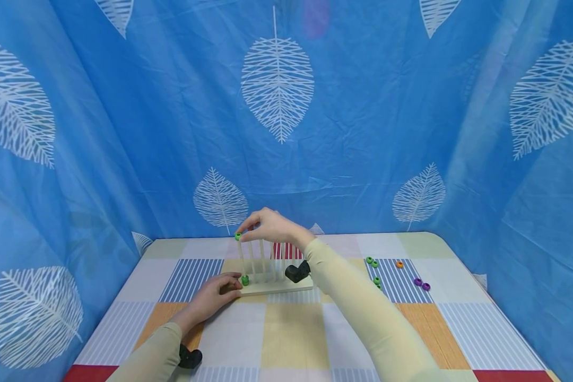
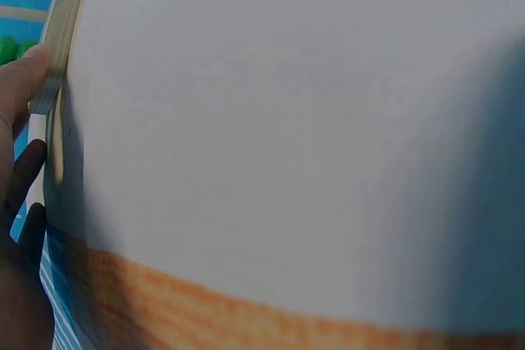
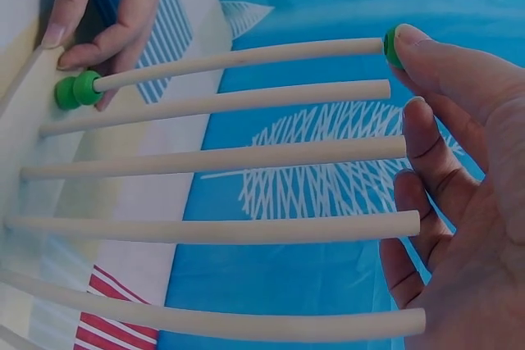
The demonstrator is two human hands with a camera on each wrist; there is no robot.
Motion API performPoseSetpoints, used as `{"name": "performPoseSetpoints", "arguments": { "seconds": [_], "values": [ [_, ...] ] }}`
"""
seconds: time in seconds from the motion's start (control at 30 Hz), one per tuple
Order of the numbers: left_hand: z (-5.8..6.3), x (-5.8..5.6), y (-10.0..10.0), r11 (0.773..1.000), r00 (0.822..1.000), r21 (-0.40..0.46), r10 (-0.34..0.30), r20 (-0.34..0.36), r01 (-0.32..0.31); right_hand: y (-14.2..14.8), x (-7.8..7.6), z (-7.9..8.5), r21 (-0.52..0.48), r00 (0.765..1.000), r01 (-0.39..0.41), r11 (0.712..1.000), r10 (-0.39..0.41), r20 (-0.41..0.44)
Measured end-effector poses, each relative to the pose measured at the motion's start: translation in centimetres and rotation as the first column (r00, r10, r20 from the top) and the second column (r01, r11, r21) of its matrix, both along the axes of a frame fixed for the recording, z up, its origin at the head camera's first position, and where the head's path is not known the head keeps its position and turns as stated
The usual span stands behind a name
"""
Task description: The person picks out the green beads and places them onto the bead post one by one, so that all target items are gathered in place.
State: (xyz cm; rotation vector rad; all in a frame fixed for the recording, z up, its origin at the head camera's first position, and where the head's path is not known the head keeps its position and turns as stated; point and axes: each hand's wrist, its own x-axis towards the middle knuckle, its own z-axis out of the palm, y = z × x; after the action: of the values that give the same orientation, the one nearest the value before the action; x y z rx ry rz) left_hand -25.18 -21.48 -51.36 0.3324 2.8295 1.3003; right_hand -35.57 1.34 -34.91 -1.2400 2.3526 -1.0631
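A pale wooden peg rack [image 1: 277,288] with several upright rods stands on the table. My right hand [image 1: 272,225] pinches a green bead [image 3: 393,47] between thumb and finger, right at the tip of the leftmost rod [image 3: 246,61]. In the right wrist view its other fingers curl beside the neighbouring rod tips. Two green beads [image 3: 78,90] sit stacked at the foot of that same rod. Low at the rack's left end, my left hand [image 1: 216,294] holds the base, also seen in the left wrist view as a wooden edge [image 2: 66,30] under its fingers.
Loose beads lie to the right on the patchwork tablecloth [image 1: 296,334]: several green beads [image 1: 370,260], one orange bead [image 1: 399,264] and two purple beads [image 1: 417,281]. A blue curtain [image 1: 353,132] with white leaf prints hangs behind the table and at both sides.
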Motion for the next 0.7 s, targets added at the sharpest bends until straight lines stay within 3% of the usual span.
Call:
{"name": "performPoseSetpoints", "arguments": {
  "seconds": [0.7],
  "values": [
    [-0.09, -0.21, -0.28, 1.000, 1.000, -0.007, -0.017, -0.008, 0.017, -0.23, -0.28, -0.33, 0.032, 1.000, -0.003, 0.999, 0.003, -0.017]
  ]
}}
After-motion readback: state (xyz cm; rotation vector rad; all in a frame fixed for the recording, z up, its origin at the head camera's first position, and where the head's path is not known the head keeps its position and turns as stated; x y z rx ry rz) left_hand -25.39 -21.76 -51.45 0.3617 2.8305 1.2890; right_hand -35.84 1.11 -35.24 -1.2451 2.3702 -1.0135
